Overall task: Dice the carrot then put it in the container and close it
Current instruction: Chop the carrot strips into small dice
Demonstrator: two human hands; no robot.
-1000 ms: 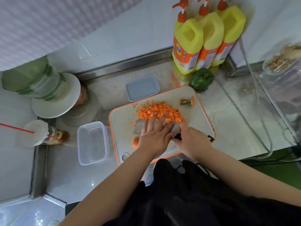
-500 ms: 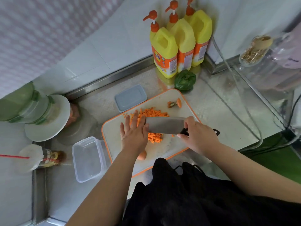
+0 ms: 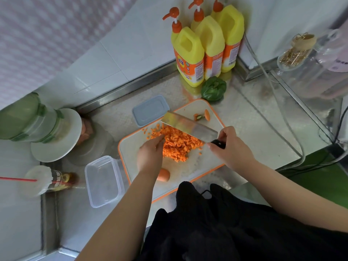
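Right hand (image 3: 230, 148) holds cleaver (image 3: 188, 127) over diced carrot (image 3: 178, 144) mid-board (image 3: 192, 168).

My left hand (image 3: 149, 157) covers part of the carrot chunk (image 3: 164, 174) and the near-left edge of the diced carrot pile (image 3: 178, 144) — its fingers' tips are lost among the dice. The cleaver (image 3: 188, 127) hides the pile's far side; its handle is mostly buried in my right hand (image 3: 230, 147). The green-capped jar (image 3: 24, 119) runs off the left edge — contents unreadable.
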